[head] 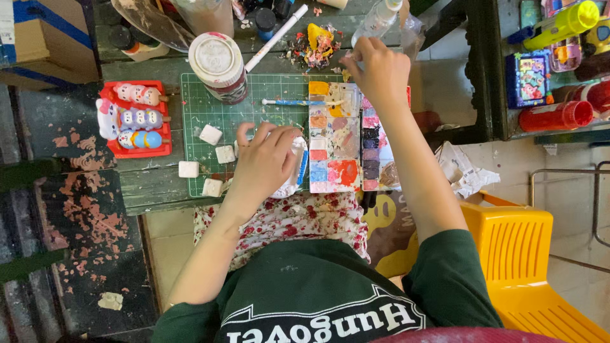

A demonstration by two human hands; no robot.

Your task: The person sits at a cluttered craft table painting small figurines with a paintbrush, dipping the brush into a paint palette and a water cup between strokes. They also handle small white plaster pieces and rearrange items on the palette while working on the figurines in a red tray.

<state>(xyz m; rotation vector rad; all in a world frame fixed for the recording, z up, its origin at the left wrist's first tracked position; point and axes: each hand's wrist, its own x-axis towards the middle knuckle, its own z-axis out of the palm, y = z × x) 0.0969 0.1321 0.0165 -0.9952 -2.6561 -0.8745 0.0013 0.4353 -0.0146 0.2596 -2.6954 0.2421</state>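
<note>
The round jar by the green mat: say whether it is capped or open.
Capped: the round jar stands upright with a white lid covering its top.

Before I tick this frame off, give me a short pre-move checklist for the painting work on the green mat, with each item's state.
1. Left hand has the white piece pinned on the green cutting mat: ok.
2. Right hand is over the far edge of the paint palette; whether it holds anything: cannot tell.
3. Blue-handled brush lies free on the mat, within reach: ok.
4. Small white blocks sit apart from the hands, on and just off the mat's left part: ok.
5. Lidded jar stands upright on the mat's corner, lid on: ok.
6. Palette wells hold wet paint: cannot tell.
</note>
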